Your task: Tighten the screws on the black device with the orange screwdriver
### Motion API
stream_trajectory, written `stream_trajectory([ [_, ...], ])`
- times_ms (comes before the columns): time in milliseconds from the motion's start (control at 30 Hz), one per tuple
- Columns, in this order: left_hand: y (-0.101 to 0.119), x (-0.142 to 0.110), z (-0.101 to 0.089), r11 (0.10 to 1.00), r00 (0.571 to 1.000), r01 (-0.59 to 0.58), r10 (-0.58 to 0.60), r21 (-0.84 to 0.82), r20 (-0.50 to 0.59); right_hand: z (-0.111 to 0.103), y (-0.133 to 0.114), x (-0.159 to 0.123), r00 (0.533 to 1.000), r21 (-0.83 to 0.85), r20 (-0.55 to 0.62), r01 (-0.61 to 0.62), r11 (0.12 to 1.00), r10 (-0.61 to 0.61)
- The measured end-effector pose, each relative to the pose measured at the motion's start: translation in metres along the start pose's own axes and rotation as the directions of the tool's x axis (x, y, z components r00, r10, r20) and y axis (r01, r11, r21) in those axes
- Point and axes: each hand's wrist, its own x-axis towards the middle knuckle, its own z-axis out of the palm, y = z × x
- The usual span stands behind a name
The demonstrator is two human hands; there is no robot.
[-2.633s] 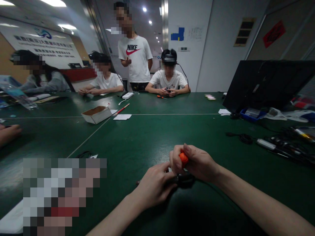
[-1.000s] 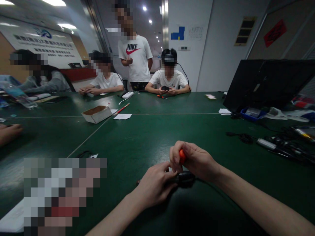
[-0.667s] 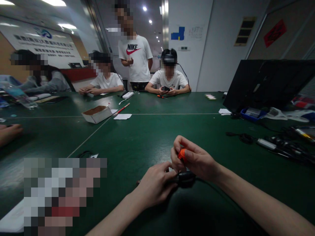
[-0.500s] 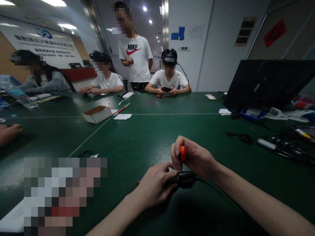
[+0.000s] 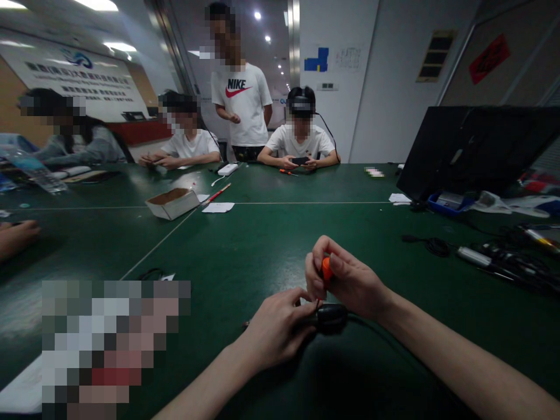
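My right hand (image 5: 345, 280) is wrapped round the orange handle of a small screwdriver (image 5: 326, 269), held upright with its tip down on a small black device (image 5: 330, 318) lying on the green table (image 5: 262, 245). My left hand (image 5: 275, 329) is curled over the left end of that black device and pins it to the table. The screwdriver's shaft is mostly hidden behind my fingers.
A small cardboard box (image 5: 172, 203), a red pen (image 5: 216, 193) and paper (image 5: 217, 207) lie mid-table. A black monitor (image 5: 472, 149), cables (image 5: 494, 256) and tools crowd the right side. Several people sit or stand at the far edge; another person's hand (image 5: 15, 236) rests at left.
My right hand has risen slightly with the screwdriver and its fingers have shifted round the orange handle. My left hand and the black device have stayed put.
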Motion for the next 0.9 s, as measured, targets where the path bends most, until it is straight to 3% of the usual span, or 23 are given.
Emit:
stream_trajectory([
  [433, -0.0014, -0.0008, 0.0011, 1.000, 1.000, -0.005, 0.005, 0.003, -0.009, -0.0001, -0.0027, 0.0002, 0.999, -0.029, -0.043, 0.022, 0.999, -0.024],
  [900, -0.0014, -0.0011, 0.0019, 1.000, 1.000, 0.001, -0.001, -0.001, -0.007, 0.0002, -0.0037, -0.0006, 0.999, -0.026, 0.017, -0.028, 0.999, 0.028],
])
